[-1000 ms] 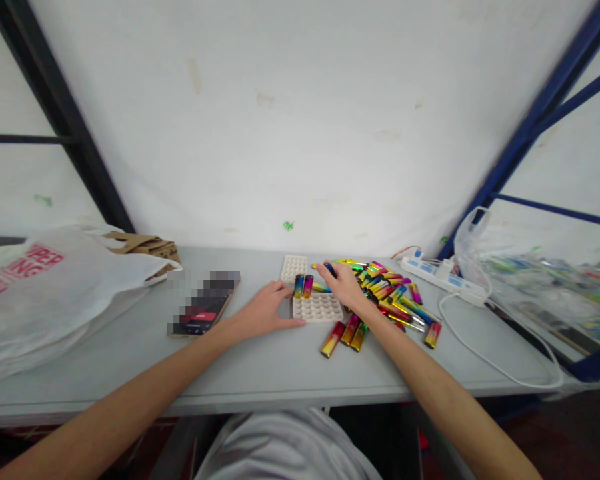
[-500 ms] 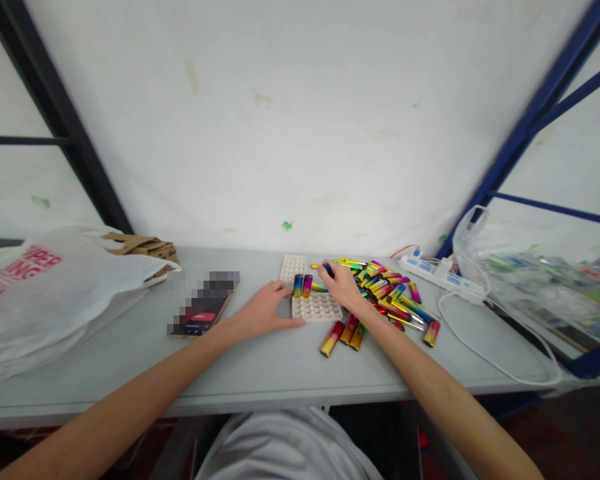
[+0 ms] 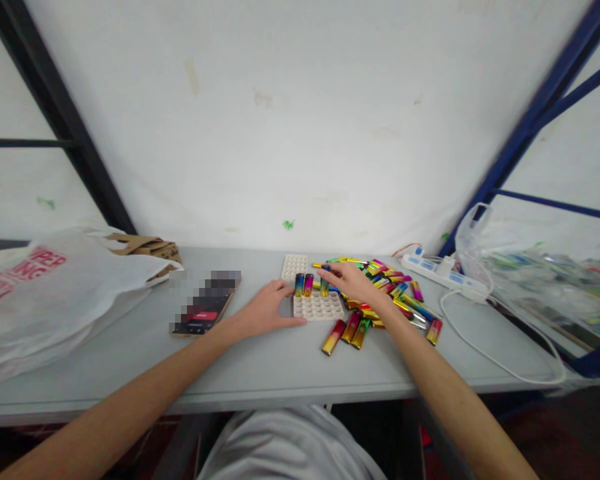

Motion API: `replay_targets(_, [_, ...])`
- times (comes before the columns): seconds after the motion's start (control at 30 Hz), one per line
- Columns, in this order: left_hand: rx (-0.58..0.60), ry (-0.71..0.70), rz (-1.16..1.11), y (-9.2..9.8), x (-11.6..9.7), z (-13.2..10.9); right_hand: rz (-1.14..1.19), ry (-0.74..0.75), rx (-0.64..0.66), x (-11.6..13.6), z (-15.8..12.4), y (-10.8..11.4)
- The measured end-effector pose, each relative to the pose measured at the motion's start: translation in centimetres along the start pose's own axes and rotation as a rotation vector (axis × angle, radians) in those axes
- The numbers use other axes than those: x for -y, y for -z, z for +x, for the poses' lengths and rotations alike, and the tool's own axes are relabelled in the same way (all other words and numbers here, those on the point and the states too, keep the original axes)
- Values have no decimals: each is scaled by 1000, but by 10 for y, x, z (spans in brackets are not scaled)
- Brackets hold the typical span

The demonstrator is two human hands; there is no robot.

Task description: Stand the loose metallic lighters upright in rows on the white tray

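A white tray (image 3: 318,308) with rows of round holes lies in front of me on the table. Two shiny lighters, one blue (image 3: 299,285) and one magenta (image 3: 308,285), stand upright side by side at its back left. My left hand (image 3: 266,310) is open at the tray's left edge, thumb and fingers spread. Between the fingertips of my right hand (image 3: 349,277) is an upright blue-and-yellow lighter (image 3: 325,283), at the back of the tray; I cannot tell if its lower end sits in a hole. Several loose metallic lighters (image 3: 400,293) lie heaped beneath and beyond my right hand.
Another white holed tray (image 3: 295,265) lies behind, near the wall. A phone (image 3: 207,303) and a white plastic bag (image 3: 65,293) are to the left. On the right are a power strip (image 3: 443,275) and its white cable (image 3: 473,340). Three lighters (image 3: 333,337) lie near the front.
My right hand has brought the lighter from over the heap's left side to the tray's back row, now held upright. The left hand stays in place.
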State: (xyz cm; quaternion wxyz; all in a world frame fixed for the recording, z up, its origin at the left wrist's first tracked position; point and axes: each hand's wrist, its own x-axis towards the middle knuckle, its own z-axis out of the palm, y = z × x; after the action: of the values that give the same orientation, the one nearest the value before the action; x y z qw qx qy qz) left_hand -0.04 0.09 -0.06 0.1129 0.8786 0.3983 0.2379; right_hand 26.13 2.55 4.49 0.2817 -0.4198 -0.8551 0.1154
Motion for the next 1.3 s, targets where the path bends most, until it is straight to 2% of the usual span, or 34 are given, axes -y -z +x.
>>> replay_targets(0.17, [-12,-10,5,-2,2,0,51,-6,69,0,0,-1])
replay_targets(0.33, [-4,-11,13,-1,1,0,-51,57,119,-4,0,0])
replay_targets(0.43, [4,1,13,1,-1,0,-83,80,158,-8,2,-7])
replay_targets(0.57, [-1,-4,5,3,-4,-1,-73,34,241,-11,3,-15])
replay_targets(0.73, [6,-2,-16,4,-4,-1,56,133,182,-17,-3,6])
replay_targets(0.83, [6,-13,-25,4,-4,-1,67,124,134,-28,-6,13])
replay_targets(0.93, [12,-6,-25,4,-3,-1,-11,73,110,-40,-6,5])
replay_targets(1.07, [12,-5,-11,4,-3,-2,-57,48,165,-44,-2,-8])
replay_targets(1.3, [17,1,-14,5,-4,-2,-47,20,144,-39,-2,-8])
